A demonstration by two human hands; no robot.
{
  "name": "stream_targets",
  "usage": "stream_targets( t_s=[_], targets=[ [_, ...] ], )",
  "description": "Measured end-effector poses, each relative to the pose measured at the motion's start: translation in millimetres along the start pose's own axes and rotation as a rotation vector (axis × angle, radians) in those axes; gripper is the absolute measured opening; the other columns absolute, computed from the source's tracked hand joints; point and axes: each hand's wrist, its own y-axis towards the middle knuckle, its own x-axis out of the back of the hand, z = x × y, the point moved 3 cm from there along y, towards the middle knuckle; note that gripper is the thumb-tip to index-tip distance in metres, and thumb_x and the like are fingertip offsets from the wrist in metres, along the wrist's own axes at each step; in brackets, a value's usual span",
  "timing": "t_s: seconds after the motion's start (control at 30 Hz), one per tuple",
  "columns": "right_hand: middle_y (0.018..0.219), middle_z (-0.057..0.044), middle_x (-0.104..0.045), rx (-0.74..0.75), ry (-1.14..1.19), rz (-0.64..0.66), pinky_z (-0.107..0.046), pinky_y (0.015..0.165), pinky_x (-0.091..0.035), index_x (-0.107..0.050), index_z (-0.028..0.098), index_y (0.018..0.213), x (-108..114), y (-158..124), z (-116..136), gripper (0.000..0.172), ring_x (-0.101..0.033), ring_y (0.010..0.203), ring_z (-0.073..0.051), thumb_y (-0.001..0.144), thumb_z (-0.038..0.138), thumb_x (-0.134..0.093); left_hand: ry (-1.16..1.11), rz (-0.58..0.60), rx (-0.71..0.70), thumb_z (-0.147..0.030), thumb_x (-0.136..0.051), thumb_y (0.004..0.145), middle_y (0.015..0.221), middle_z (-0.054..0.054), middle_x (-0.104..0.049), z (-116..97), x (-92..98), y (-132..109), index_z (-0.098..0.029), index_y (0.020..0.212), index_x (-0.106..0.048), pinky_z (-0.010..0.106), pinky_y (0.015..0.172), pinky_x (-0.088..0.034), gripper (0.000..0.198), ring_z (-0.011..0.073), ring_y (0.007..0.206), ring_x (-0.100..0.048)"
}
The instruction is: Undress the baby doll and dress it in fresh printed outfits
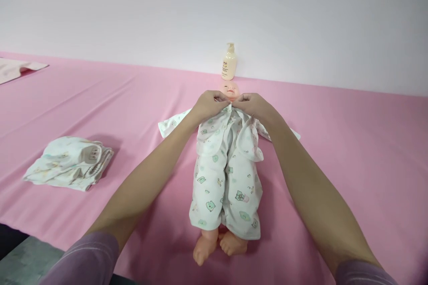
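A baby doll (230, 88) lies on its back, feet toward me. It wears white printed pants (209, 191) and a matching long-sleeved baby shirt (210, 136), whose lower front hangs apart in two flaps. At the doll's neck, my left hand (210, 104) pinches one side of the shirt's collar. My right hand (256, 106) pinches the collar's other side, with the fingertips of both hands almost touching. Both sleeves spread out sideways on the cloth. My fingers hide the fastening at the neck and part of the doll's chin.
Behind the doll's head a cream pump bottle (229, 63) stands near the white wall (133, 18). Folded printed baby clothes (68, 162) lie at the left. A pale pink cloth (18, 69) is at the far left. Pink cloth (140, 98) covers the table, its front edge near me.
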Motion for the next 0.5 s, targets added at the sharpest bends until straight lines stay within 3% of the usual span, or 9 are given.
stream_targets(
  t_s=[0.17,0.27,0.37,0.5],
  targets=[
    [0.083,-0.004,-0.076,0.013,-0.073,-0.018,-0.032,0.064,-0.049,-0.075,0.023,0.079,4,-12,11,0.015,-0.067,0.077,-0.022,0.079,0.032,-0.086,0.079,-0.047,0.057,-0.025,-0.078,0.089,0.102,0.006,-0.083,2,-6.2,4,-0.021,0.091,-0.075,0.036,0.084,-0.052,0.005,0.0231,0.094,-0.073],
    [0.084,-0.004,-0.076,0.029,-0.091,-0.088,-0.033,0.071,-0.051,-0.074,0.022,0.08,6,-12,11,0.015,-0.067,0.079,-0.022,0.082,0.034,-0.083,0.1,-0.08,0.083,-0.03,-0.077,0.093,0.107,0.006,-0.081,-1,-6.9,2,-0.022,0.094,-0.07,0.037,0.088,-0.052,0.011,0.0234,0.099,-0.073],
    [0.092,-0.005,-0.077,0.009,-0.122,-0.215,-0.035,0.082,-0.053,-0.073,0.021,0.086,11,-6,3,0.015,-0.068,0.087,-0.022,0.085,0.035,-0.08,0.084,-0.097,0.091,-0.047,-0.072,0.099,0.112,0.006,-0.08,-5,-5.0,-2,-0.022,0.098,-0.065,0.036,0.09,-0.051,0.026,0.0233,0.103,-0.072],
    [0.092,-0.006,-0.075,-0.044,-0.163,-0.26,-0.036,0.081,-0.052,-0.07,0.02,0.087,19,4,-10,0.012,-0.067,0.084,-0.022,0.091,0.032,-0.069,0.161,-0.087,0.081,-0.058,-0.082,0.09,0.117,0.006,-0.078,-9,-2.5,-7,-0.024,0.099,-0.058,0.035,0.089,-0.048,0.043,0.0247,0.107,-0.07]
  ],
)
